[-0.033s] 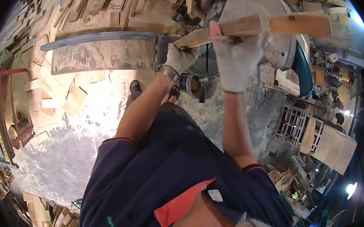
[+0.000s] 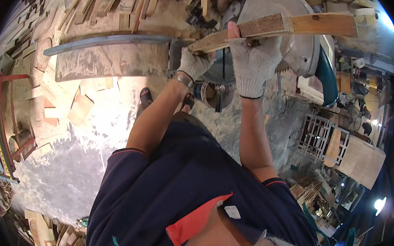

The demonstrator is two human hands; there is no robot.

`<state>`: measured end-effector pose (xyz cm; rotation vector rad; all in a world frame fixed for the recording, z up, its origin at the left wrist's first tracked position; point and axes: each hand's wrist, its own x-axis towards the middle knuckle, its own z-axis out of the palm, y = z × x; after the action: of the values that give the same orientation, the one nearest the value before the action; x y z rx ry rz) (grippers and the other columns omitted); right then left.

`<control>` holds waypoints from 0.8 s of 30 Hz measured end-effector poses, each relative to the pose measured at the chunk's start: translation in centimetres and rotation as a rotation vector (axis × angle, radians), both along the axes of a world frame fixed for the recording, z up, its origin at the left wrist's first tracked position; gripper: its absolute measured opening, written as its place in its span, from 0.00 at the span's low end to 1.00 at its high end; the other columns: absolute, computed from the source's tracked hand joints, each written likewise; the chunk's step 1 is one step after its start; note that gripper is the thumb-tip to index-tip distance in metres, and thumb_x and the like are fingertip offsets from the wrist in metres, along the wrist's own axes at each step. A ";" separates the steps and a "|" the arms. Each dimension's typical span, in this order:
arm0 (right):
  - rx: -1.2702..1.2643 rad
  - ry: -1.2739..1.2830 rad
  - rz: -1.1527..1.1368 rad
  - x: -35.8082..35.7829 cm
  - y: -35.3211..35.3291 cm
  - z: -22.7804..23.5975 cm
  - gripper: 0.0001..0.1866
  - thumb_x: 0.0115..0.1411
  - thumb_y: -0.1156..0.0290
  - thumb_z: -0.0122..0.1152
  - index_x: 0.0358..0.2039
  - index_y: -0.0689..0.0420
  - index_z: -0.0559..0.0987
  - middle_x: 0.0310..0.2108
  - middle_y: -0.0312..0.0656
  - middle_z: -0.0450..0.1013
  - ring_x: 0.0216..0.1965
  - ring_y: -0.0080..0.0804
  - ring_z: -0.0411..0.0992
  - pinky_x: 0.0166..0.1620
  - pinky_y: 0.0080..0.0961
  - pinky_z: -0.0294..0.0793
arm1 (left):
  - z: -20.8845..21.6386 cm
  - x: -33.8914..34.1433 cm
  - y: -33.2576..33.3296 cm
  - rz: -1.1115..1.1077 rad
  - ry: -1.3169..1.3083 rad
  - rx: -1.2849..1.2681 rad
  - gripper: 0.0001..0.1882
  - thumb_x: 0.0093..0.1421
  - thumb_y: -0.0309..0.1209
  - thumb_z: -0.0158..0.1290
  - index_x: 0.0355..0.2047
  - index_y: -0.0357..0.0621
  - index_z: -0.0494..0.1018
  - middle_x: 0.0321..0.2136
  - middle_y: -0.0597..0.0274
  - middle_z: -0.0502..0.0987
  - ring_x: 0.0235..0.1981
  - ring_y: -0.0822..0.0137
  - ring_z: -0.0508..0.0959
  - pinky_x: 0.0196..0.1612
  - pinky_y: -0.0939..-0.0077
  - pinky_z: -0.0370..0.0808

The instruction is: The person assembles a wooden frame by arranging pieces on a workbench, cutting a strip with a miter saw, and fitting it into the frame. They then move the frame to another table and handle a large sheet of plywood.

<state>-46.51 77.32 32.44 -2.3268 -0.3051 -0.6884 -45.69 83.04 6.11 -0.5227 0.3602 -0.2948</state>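
In both gloved hands I hold a narrow wooden strip (image 2: 263,26) in front of the miter saw (image 2: 269,6). The strip's left stretch is darker and its right stretch lighter, with a pale line between them. My left hand (image 2: 196,63), in an off-white knit glove, is closed round the strip's left end. My right hand (image 2: 255,61), gloved too, grips it near the middle, the bare thumb tip over its upper edge. The right hand's other fingers are mostly hidden. Teeth of the saw blade (image 2: 287,70) show just beyond the right glove, beside a teal handle (image 2: 327,76).
A blue-grey rail (image 2: 105,41) runs along a dusty board (image 2: 112,61) left of the saw. Loose wood pieces (image 2: 81,107) lie on the floor at left; more strips (image 2: 111,4) are heaped behind. A metal frame (image 2: 316,133) and a pale panel (image 2: 362,162) stand at right.
The strip and my right hand were smeared by motion and are now sharp. The right hand has shifted slightly, and both hands keep their hold.
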 end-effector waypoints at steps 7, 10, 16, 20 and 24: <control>-0.030 -0.073 -0.036 1.1 0.5 -0.4 0.33 0.52 0.52 0.83 0.46 0.64 0.79 0.34 0.45 0.82 0.34 0.33 0.82 0.40 0.32 0.82 | 2.9 1.7 0.3 -0.084 0.419 0.057 0.24 0.77 0.45 0.33 0.57 0.41 0.70 0.52 0.51 0.75 0.48 0.54 0.77 0.49 0.54 0.76; 0.032 -0.067 0.027 2.1 0.4 -0.2 0.34 0.51 0.51 0.83 0.47 0.64 0.79 0.35 0.47 0.83 0.35 0.36 0.84 0.40 0.33 0.82 | 3.3 2.1 0.7 -0.097 0.423 0.081 0.24 0.77 0.45 0.32 0.57 0.41 0.70 0.51 0.50 0.75 0.47 0.54 0.77 0.46 0.52 0.76; -0.145 -0.112 -0.027 2.9 1.9 0.4 0.33 0.52 0.51 0.82 0.46 0.64 0.80 0.34 0.47 0.84 0.30 0.41 0.83 0.37 0.36 0.82 | -0.6 4.0 1.6 -0.133 0.309 0.007 0.26 0.75 0.47 0.32 0.55 0.42 0.72 0.50 0.50 0.77 0.47 0.51 0.79 0.45 0.50 0.77; -0.269 0.005 0.082 -5.7 -0.6 -0.5 0.27 0.57 0.56 0.78 0.49 0.59 0.79 0.42 0.44 0.80 0.46 0.36 0.81 0.45 0.33 0.81 | -1.9 -0.4 4.0 0.044 0.179 0.135 0.31 0.74 0.56 0.33 0.57 0.44 0.71 0.52 0.53 0.76 0.51 0.51 0.77 0.52 0.48 0.76; 0.802 0.249 0.220 -14.4 -3.3 -9.4 0.23 0.63 0.61 0.72 0.53 0.57 0.76 0.48 0.40 0.73 0.56 0.31 0.75 0.52 0.29 0.79 | -2.3 -10.4 9.3 0.214 0.308 1.027 0.42 0.71 0.70 0.34 0.62 0.45 0.67 0.56 0.54 0.74 0.57 0.53 0.75 0.60 0.50 0.74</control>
<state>-60.89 74.04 23.00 -1.5564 -0.1292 -0.3145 -56.08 92.30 3.79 0.4135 0.6851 0.1972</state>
